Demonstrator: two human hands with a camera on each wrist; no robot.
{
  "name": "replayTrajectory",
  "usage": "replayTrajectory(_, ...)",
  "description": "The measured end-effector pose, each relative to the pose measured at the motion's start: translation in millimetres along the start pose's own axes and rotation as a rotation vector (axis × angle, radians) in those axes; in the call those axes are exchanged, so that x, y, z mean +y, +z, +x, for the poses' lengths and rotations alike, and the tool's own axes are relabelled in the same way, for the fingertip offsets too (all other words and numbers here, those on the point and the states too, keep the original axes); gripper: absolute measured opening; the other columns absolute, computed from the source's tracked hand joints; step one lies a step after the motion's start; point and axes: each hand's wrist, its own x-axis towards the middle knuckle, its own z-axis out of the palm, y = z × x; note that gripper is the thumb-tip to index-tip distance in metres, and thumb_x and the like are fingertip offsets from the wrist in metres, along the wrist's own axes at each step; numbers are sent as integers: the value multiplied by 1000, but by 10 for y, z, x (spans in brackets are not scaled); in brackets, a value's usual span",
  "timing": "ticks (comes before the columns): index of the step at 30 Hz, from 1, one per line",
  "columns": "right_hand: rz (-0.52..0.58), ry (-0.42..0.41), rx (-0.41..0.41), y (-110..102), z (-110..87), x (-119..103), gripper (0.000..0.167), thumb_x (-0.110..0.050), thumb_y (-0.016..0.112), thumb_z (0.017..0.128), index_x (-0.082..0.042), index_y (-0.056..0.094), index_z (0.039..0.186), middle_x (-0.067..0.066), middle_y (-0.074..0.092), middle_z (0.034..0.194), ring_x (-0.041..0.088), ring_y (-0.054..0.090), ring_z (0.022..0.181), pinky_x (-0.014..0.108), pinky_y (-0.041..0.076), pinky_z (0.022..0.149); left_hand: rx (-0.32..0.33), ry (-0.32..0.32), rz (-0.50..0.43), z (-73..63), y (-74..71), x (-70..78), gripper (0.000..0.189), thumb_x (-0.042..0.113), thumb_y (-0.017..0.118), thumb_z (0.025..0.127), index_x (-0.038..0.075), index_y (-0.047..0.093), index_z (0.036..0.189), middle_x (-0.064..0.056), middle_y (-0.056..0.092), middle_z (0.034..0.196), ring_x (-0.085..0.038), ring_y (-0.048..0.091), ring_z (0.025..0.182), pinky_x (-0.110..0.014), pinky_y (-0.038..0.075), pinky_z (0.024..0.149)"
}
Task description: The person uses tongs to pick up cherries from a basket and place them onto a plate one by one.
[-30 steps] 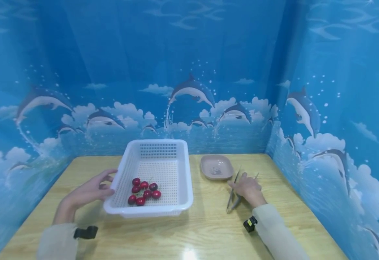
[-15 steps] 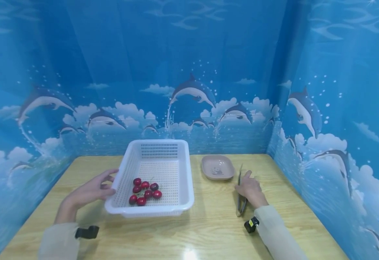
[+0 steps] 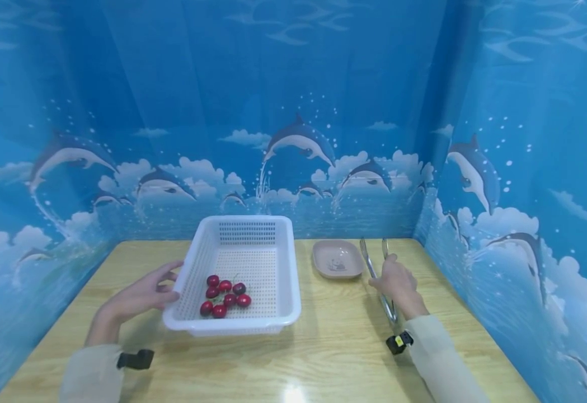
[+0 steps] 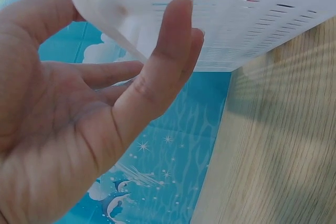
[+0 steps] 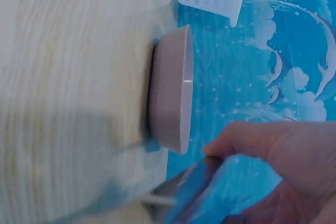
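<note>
A white plastic basket (image 3: 268, 291) with slotted walls stands left of centre, and several red cherries (image 3: 229, 300) lie in its near left part. My left hand (image 3: 144, 291) holds the basket's left side by the rim; in the left wrist view its fingers (image 4: 168, 56) curve against the outer wall. To the right, my right hand (image 3: 398, 282) grips a pair of metal tongs (image 3: 386, 308), whose arms are spread and whose tips point to the far side. Those tongs are blurred in the right wrist view, close beside the thumb (image 5: 226, 140).
Between the basket and the tongs, a small pinkish-brown dish (image 3: 337, 259) with a panda print sits near the back of the wooden table (image 3: 253, 364). Blue dolphin-printed curtains (image 3: 212, 112) enclose the table at the back and both sides.
The tongs have turned in my right hand, so their tips point away and stand apart. That hand has shifted slightly right. My left hand and the basket have stayed put.
</note>
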Motion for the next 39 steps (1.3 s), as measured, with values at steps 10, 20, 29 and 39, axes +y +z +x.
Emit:
replayTrajectory(10, -1, -192, 235, -72, -14, -227, 47, -47, 77, 82, -5, 64, 99, 7, 60, 76, 20, 50, 61, 29, 38, 44, 6, -15, 13, 1, 1, -10, 93, 16, 66, 97, -1, 3, 164, -40, 31, 156, -53, 54, 131, -53, 62, 93)
replayTrajectory(20, -53, -410, 226, -246, -119, -413, 56, -25, 79, 81, -4, 66, 131, 15, 75, 112, 27, 69, 85, 38, 55, 58, -2, 8, -7, 8, -12, -33, 93, 16, 66, 97, -1, 3, 164, -42, 31, 155, -51, 57, 128, -54, 62, 93)
replayTrajectory(29, -42, -489, 168, -335, -247, -592, 61, -9, 76, 87, -10, 58, 145, 17, 64, 141, 42, 60, 128, 64, 56, 97, 61, 25, 9, 47, -28, -48, 80, 22, 62, 101, -4, 16, 162, -37, 45, 147, -40, 64, 122, -48, 65, 88)
replayTrajectory(39, -155, -615, 147, -372, -281, -658, 56, -19, 70, 94, -12, 55, 148, 15, 66, 133, 36, 63, 110, 42, 57, 64, 90, 92, 28, 63, -79, -131, 80, 21, 69, 97, -4, 26, 159, -35, 49, 146, -36, 69, 118, -39, 65, 87)
